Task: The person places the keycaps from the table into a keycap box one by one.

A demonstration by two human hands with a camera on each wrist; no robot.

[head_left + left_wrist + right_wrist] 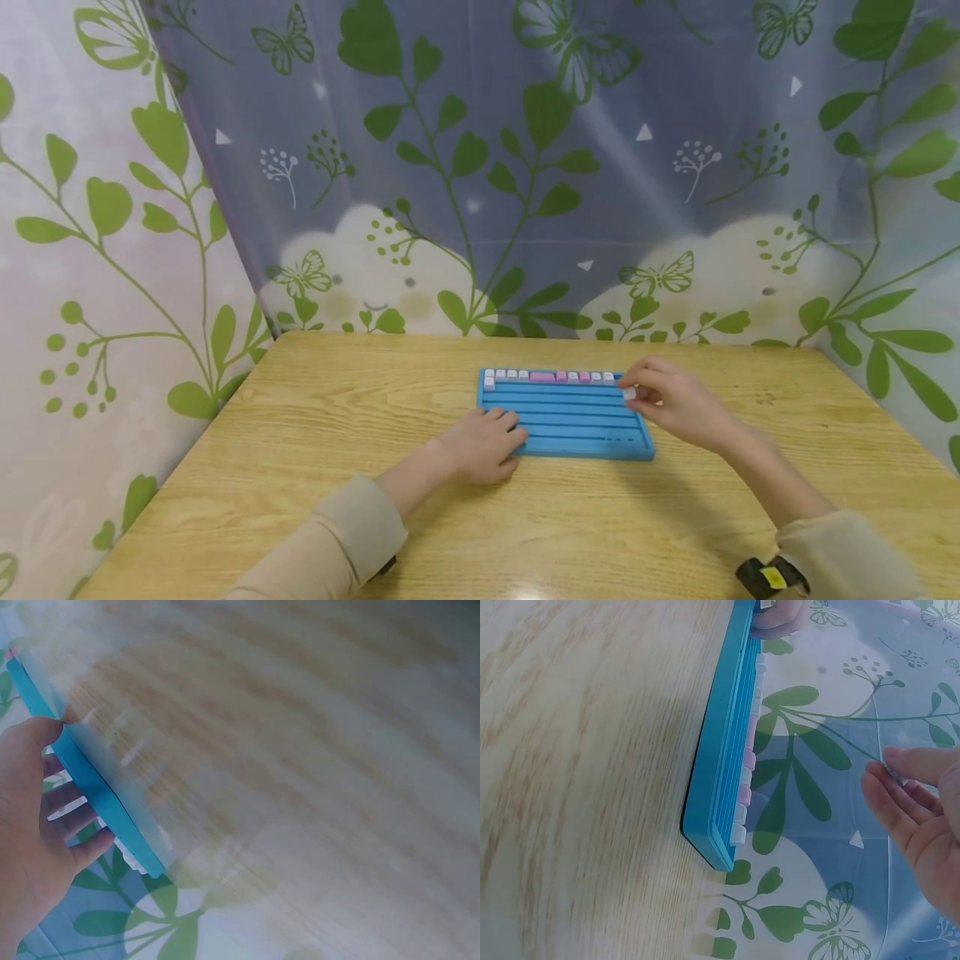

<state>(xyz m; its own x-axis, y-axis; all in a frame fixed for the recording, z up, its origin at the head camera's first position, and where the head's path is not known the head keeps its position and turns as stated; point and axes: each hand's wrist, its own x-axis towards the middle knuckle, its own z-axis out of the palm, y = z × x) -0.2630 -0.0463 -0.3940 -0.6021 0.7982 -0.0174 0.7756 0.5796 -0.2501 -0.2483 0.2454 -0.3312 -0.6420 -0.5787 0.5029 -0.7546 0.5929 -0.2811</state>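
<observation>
A blue ridged keycap tray (570, 417) lies on the wooden table, with a row of white and pink keycaps (542, 377) along its far edge. One more white keycap (489, 384) sits below that row at the left end. My left hand (487, 446) holds the tray's near left corner, the thumb against the front side and the fingers over the top, as the left wrist view shows. Above the tray's far right corner, my right hand (678, 404) pinches a white keycap (629, 393) between thumb and fingertips. In the right wrist view the fingers mostly hide that keycap.
The wooden table (337, 417) stretches around the tray on all sides. Behind it hangs a printed curtain (480, 167) with leaves and butterflies, and another printed cloth (90, 275) hangs at the left. A dark strap with a yellow patch (772, 577) is by the right sleeve.
</observation>
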